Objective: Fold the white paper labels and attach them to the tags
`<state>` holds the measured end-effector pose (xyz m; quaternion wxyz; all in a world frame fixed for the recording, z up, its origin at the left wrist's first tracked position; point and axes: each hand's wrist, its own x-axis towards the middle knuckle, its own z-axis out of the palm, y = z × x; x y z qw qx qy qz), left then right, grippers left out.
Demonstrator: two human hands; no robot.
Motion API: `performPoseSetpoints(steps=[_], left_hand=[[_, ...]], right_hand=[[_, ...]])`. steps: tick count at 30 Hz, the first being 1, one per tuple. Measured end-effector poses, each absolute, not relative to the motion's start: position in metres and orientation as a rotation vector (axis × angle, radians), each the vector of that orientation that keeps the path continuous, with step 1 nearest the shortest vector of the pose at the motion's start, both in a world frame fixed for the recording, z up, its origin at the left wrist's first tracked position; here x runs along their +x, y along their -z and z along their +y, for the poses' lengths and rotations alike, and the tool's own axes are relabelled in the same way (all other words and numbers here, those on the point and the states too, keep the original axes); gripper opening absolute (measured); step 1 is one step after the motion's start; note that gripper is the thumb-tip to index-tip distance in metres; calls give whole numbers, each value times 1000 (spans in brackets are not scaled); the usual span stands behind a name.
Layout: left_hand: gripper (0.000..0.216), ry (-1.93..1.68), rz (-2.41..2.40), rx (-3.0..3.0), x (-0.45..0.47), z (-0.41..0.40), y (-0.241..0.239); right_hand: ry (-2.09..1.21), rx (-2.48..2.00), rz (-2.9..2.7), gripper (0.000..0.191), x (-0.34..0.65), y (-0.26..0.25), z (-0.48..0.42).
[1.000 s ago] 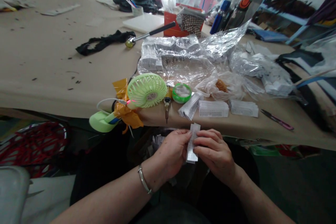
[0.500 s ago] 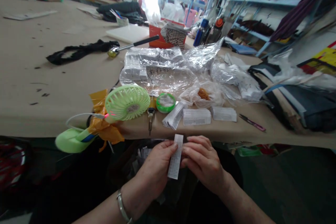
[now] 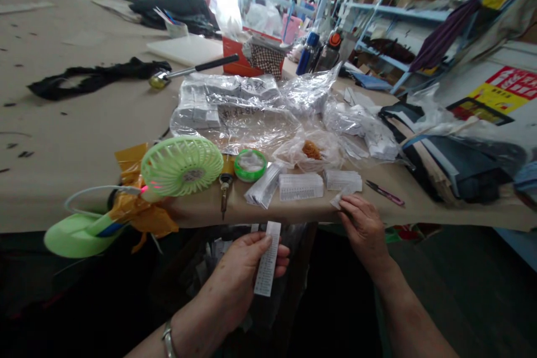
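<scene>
My left hand (image 3: pixel 241 271) is below the table edge, pinching a narrow white printed label strip (image 3: pixel 267 260) between thumb and fingers. My right hand (image 3: pixel 364 228) has reached up to the table edge and its fingertips pinch a small white label (image 3: pixel 338 201) at the right-hand stack of labels (image 3: pixel 343 179). A second stack of printed labels (image 3: pixel 301 186) and a fanned bundle (image 3: pixel 263 190) lie beside it on the brown table (image 3: pixel 84 134).
A green handheld fan (image 3: pixel 180 165) taped with yellow tape stands at the table edge, beside a green tape roll (image 3: pixel 250 165) and an awl (image 3: pixel 225 190). Clear plastic bags (image 3: pixel 239 109) of labels lie behind. Pink snips (image 3: pixel 385 193), a hammer (image 3: pixel 191 71), black fabric (image 3: pixel 92 77).
My right hand let go of the strip and moved up right to the label stack on the table. My left hand keeps the strip. The view swung to the right.
</scene>
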<state>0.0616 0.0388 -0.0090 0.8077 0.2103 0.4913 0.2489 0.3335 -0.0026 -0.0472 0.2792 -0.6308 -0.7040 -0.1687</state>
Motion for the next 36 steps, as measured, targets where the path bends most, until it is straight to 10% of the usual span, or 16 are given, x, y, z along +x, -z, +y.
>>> performPoseSetpoints(steps=[14,36], left_hand=[[4,-663,861,387,55,35,15],[13,-611,894,369,36,34,17]], right_hand=[[-92,-1023,-2084,20,194,34,-16],[-493,-1231,-1679,24,190,44,-11]])
